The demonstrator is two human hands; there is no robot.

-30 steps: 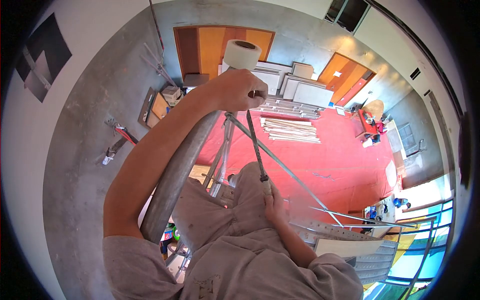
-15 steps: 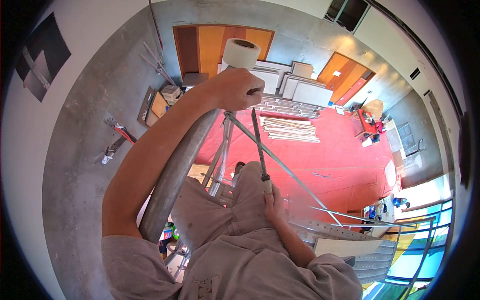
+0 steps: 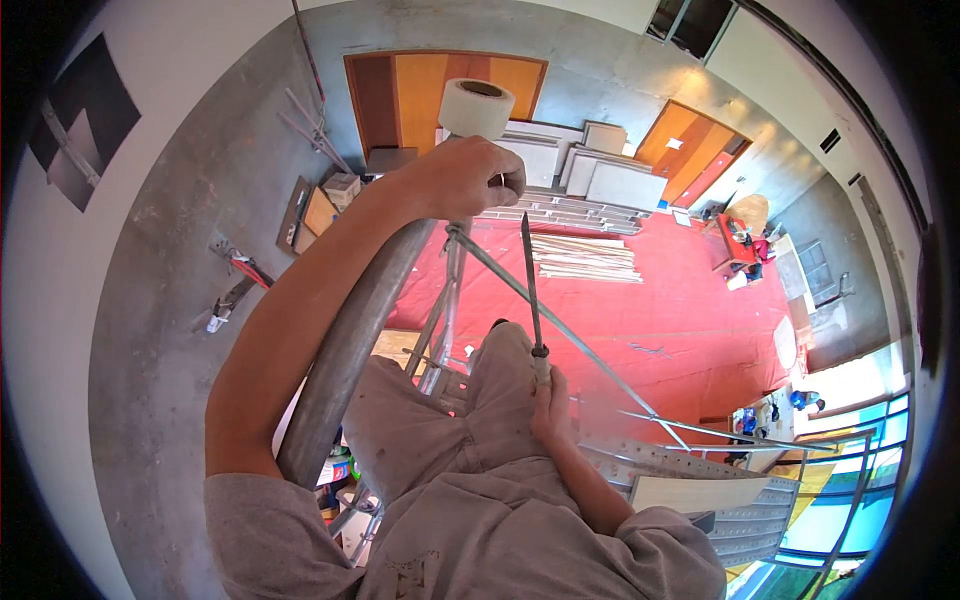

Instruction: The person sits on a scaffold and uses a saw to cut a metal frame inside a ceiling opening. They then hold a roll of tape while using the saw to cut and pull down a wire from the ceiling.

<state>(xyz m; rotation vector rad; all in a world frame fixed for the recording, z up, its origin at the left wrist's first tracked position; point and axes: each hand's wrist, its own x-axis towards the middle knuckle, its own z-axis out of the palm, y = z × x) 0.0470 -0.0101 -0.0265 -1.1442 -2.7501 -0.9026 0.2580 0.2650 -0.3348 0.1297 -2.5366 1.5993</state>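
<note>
My left hand (image 3: 470,175) is closed in a loose fist at the far end of a thick grey scaffold pipe (image 3: 365,345), the forearm along it. A small pale bit shows between its fingers, too small to name. Just beyond the knuckles stands a roll of whitish tape (image 3: 475,108); what supports it is partly hidden. My right hand (image 3: 550,405), low by my right thigh, grips the pale handle of a jab saw (image 3: 532,285). Its narrow dark blade points upward, the tip apart from my left hand.
A thin diagonal brace (image 3: 570,335) crosses in front of me. To my right lies a perforated metal platform (image 3: 720,525) with a pale board (image 3: 695,493) on it. Far below, the red-covered floor (image 3: 640,330) holds a pile of wooden strips (image 3: 585,258) and stacked panels (image 3: 625,185).
The jab saw's blade has turned slightly, and its tip has shifted a little right. My left hand's fingers have moved slightly and show the pale bit. The right hand keeps its grip.
</note>
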